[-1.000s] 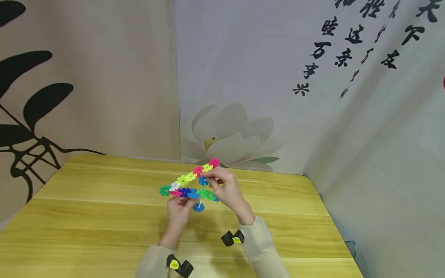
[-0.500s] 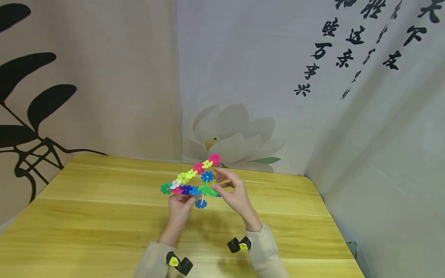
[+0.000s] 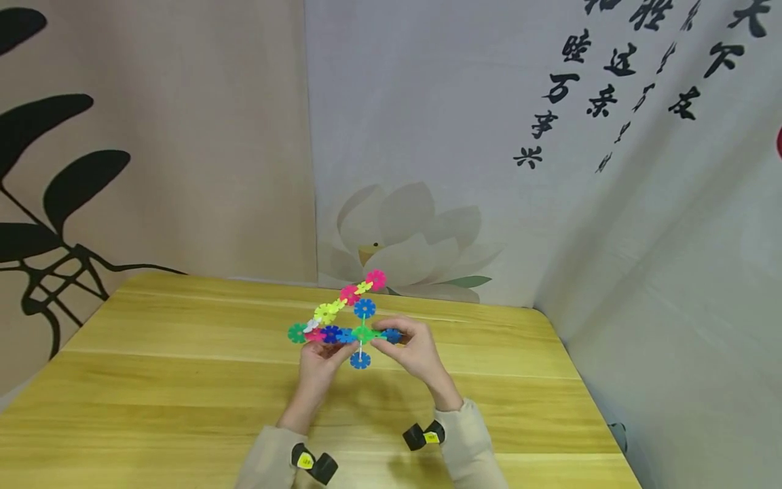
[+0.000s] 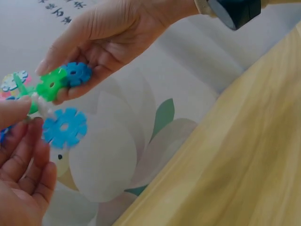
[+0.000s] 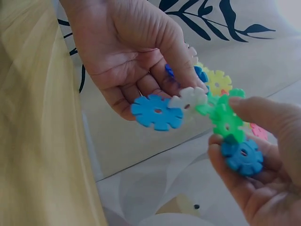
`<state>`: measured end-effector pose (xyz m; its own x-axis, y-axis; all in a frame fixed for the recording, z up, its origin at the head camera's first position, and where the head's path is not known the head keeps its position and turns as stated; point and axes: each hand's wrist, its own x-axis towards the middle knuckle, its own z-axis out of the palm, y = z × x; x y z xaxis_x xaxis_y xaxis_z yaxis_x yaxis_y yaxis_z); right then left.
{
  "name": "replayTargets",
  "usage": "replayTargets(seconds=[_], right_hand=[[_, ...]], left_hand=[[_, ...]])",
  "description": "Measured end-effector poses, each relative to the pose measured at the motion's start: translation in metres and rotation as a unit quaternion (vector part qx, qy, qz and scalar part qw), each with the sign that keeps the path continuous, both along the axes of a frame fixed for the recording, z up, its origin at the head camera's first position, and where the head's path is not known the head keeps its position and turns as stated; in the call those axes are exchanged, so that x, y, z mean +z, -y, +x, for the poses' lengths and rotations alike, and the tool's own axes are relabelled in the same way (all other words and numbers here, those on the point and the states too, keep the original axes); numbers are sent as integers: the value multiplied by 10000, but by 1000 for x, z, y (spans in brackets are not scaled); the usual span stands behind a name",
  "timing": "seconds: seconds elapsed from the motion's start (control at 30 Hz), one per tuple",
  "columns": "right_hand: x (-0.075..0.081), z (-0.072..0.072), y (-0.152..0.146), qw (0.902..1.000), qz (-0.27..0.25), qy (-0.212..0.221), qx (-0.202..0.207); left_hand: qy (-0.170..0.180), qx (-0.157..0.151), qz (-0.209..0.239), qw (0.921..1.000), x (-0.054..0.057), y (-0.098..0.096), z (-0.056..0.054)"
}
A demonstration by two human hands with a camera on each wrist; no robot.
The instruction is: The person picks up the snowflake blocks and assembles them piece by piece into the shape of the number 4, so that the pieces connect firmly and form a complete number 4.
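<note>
A joined build of snowflake-shaped plastic discs [image 3: 330,334] is held up above the table in both hands. Its lower row runs from green through pink and blues to green and blue. A slanting chain of white, yellow and pink discs [image 3: 349,294] rises to the right. One blue disc [image 3: 364,308] sticks up and another blue disc [image 3: 360,360] hangs below, linked by a white disc [image 5: 193,95]. My left hand [image 3: 318,370] pinches the row near its middle from below. My right hand [image 3: 418,352] pinches a green disc [image 5: 221,117] beside the end blue disc [image 5: 235,162].
A wooden table [image 3: 183,380] spreads beneath the hands. Behind it hangs a pale cloth [image 3: 427,136] with a lotus print and dark characters. Another curtain [image 3: 214,170] with black leaf shapes is at the left. Black cameras are strapped to both wrists.
My right hand let go of the upper blue disc, moved back, then came down to pinch the green disc at the row's right end. The left hand keeps its hold; the build has turned slightly.
</note>
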<state>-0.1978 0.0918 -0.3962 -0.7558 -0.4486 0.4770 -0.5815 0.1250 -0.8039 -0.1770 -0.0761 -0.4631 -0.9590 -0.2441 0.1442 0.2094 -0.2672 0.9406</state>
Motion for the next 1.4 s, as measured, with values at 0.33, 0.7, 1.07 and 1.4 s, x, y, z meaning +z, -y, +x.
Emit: replayTargets(seconds=[0.33,0.7,1.07,1.4], right_hand=[[-30,-3,-15,9879,-715,1242,-592],[-52,1,-31,9751,-479,1996,-842],[-69,4,-31,9682,-161,2331,-890],[-82,-1,-34,9593,79,2631,-1020]], left_hand=[[301,-1600,-1664,9725,-16,20,-3],[967,-2912,-1709,9363,-30,80,-17],[1499,-1987,-1898,9497,-34,44,-39],[1449,-1318,-2356,9519,-42,31,-47]])
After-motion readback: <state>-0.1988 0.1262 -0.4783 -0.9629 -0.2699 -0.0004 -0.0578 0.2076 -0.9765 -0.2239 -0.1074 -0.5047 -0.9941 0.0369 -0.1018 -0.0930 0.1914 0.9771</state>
